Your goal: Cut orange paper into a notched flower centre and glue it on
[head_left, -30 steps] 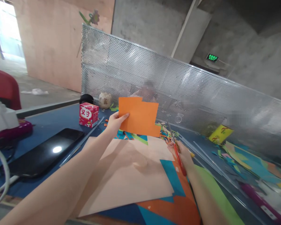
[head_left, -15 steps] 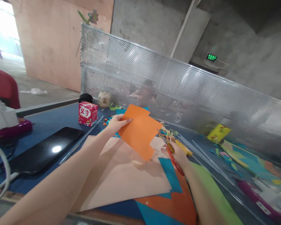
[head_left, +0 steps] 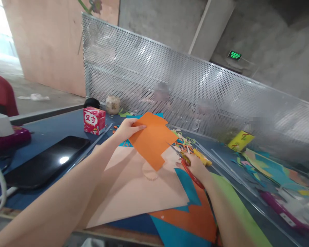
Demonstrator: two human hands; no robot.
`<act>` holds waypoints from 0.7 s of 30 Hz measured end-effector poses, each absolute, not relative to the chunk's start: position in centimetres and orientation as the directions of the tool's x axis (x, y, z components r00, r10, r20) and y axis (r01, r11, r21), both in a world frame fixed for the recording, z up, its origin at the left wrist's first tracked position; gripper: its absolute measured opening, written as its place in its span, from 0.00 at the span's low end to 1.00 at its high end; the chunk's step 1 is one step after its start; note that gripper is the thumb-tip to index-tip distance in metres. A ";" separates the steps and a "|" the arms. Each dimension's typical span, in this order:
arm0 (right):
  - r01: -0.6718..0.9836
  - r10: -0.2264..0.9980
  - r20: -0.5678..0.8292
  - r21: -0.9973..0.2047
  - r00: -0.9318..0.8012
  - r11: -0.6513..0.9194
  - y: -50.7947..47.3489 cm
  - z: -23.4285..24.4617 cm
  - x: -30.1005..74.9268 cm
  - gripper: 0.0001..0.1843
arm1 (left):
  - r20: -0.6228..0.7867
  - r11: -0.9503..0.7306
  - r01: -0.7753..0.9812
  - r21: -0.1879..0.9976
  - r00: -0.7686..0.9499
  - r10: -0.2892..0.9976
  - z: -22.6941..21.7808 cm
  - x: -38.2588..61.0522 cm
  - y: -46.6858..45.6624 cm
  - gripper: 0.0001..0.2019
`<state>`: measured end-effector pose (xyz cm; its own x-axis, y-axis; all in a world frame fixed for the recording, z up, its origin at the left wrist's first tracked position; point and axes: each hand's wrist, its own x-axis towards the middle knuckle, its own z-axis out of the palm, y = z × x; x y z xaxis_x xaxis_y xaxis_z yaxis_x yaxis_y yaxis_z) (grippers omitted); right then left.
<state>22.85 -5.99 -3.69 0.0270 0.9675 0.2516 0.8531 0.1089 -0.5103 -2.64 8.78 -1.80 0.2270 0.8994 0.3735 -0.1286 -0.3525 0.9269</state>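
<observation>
My left hand (head_left: 127,129) pinches the upper left corner of an orange paper piece (head_left: 151,140) with a stepped edge, held tilted above the table. My right hand (head_left: 195,166) is closed round red-handled scissors (head_left: 186,164); their blade tips point at the right edge of the orange piece. Below both lies a large pale peach sheet (head_left: 141,192) with a small scalloped round cut-out (head_left: 149,170) on it. Teal, orange and green sheets (head_left: 193,219) lie under and beside the peach one.
A black tablet (head_left: 45,164) lies at the left, a red carton (head_left: 94,120) behind it. Paper scraps (head_left: 185,142) litter the blue table (head_left: 56,130) before a perforated metal screen (head_left: 195,92). Clear rods (head_left: 221,164) and coloured offcuts (head_left: 267,171) lie at the right.
The orange piece has come down from upright in front of the screen to a tilted position over the peach sheet. My right hand with the scissors has moved left up to its edge.
</observation>
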 end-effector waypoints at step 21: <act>0.888 0.979 0.204 -0.448 -0.009 0.101 -6.1 -3.6 22.1 0.15 | 0.371 -0.340 -0.158 0.927 0.254 0.893 -2.2 -2.1 8.7 0.13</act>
<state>22.10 -6.13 -3.56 -0.0090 0.9790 0.2037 0.8882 0.1014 -0.4482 -2.10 8.72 -2.22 0.2536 0.8932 0.3713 -0.1580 -0.3404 0.9269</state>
